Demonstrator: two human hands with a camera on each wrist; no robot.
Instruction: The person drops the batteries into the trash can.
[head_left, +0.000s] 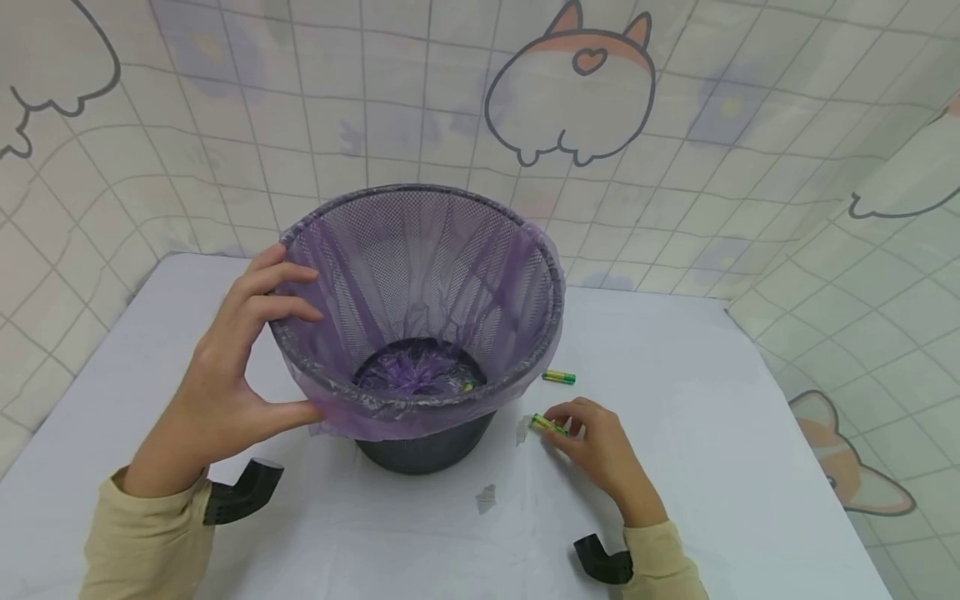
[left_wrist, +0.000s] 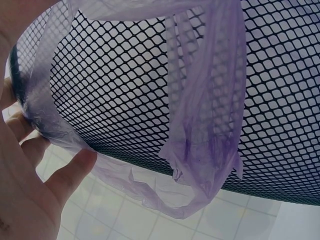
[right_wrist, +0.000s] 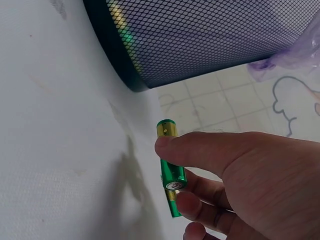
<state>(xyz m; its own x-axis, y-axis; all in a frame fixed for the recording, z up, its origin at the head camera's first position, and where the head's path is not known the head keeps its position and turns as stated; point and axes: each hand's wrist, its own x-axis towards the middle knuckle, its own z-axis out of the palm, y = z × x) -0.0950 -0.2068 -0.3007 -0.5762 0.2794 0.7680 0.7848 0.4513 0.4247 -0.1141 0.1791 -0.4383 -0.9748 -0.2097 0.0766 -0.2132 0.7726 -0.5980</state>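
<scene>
A black mesh wastebasket (head_left: 450, 450) lined with a thin purple bag (head_left: 375, 425) stands mid-table. My left hand (head_left: 288, 362) grips its near-left rim, fingers curled over the top and thumb under the folded-over bag. In the left wrist view the thumb (left_wrist: 70, 170) presses the bag (left_wrist: 200, 150) against the mesh (left_wrist: 150, 75). Right of the basket's base, my right hand (head_left: 558, 429) pinches a green battery (head_left: 547, 424) at the tabletop. The right wrist view shows that battery (right_wrist: 170, 160) under my index finger, with a second green one just below it. Another battery (head_left: 558, 377) lies loose behind.
A small green-yellow thing (head_left: 467, 386) lies at the basket's bottom. The white table (head_left: 750, 433) has faint smudges (head_left: 486, 498) in front of the basket. A tiled cartoon-print backdrop (head_left: 570, 92) closes off the back and right sides. Black wrist mounts (head_left: 240, 492) sit below both sleeves.
</scene>
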